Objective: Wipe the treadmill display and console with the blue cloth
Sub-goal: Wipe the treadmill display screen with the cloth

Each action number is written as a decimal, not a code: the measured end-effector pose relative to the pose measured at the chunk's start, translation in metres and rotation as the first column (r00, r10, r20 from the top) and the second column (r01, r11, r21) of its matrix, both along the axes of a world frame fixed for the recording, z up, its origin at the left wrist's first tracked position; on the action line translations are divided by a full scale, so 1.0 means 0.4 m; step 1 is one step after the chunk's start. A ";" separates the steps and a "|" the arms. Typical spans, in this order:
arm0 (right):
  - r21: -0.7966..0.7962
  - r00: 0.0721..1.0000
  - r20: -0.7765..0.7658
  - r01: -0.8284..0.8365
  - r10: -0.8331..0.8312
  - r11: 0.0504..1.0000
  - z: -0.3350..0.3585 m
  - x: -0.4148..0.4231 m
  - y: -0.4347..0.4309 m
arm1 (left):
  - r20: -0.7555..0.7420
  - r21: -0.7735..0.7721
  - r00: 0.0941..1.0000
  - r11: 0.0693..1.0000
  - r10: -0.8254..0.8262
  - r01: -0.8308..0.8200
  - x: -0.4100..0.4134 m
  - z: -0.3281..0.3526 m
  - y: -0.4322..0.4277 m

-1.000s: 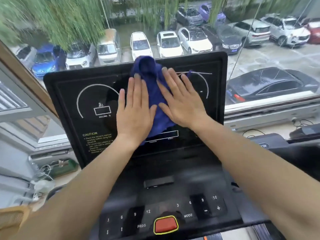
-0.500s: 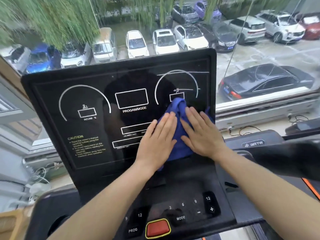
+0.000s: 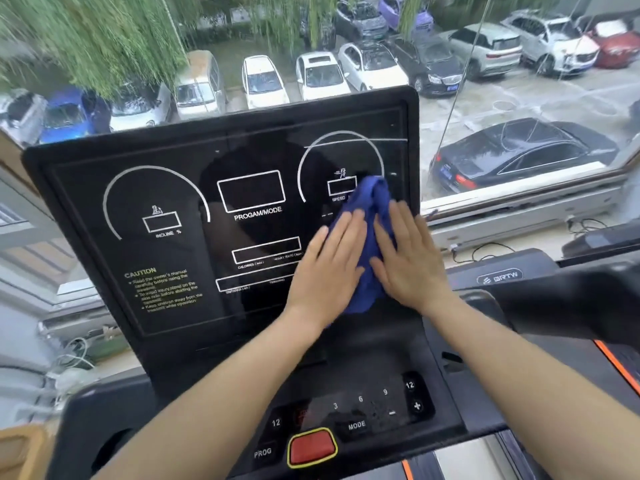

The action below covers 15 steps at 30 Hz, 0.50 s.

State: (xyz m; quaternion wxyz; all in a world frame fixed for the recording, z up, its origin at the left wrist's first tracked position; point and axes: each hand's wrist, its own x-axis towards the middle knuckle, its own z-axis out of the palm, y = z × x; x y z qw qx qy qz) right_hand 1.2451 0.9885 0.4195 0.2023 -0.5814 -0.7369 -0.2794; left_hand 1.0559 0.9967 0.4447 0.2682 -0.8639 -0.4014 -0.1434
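Note:
The black treadmill display [image 3: 221, 216] tilts toward me, with white dials and yellow caution text. A bunched blue cloth [image 3: 372, 209] lies on its lower right part, by the speed dial. My left hand [image 3: 329, 268] and my right hand [image 3: 408, 261] press flat on the cloth side by side, fingers extended and pointing up. Below them, the console [image 3: 381, 358] carries number keys, PROG and MODE buttons and a red stop button [image 3: 311, 448].
A window right behind the display looks down on a car park. Cables [image 3: 485, 251] lie on the sill at right and at lower left. The black right handrail [image 3: 571, 299] runs beside my right forearm.
Both hands slid the cloth from the display's upper middle down to its lower right, then a little further right and up. The program window and speed dial are uncovered now.

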 end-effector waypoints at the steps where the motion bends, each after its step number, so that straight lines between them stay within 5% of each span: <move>1: -0.022 0.998 0.057 -0.014 0.016 1.000 -0.035 -0.004 -0.025 | -0.058 -0.001 0.998 1.000 -0.011 0.011 -0.028 -0.032 -0.023; 5: 0.045 0.970 0.210 -0.132 0.120 0.990 0.070 -0.010 0.053 | -0.119 0.115 0.993 0.993 0.017 -0.003 -0.081 0.038 0.037; 10: 0.194 1.000 -0.001 0.006 -0.006 0.981 0.307 0.005 0.195 | 0.102 0.179 0.980 0.966 0.173 -0.189 0.000 0.238 0.157; 15: 0.074 0.996 -0.068 0.065 -0.060 0.995 0.121 -0.007 0.083 | 0.083 0.056 0.993 0.995 0.083 -0.088 0.041 0.119 0.077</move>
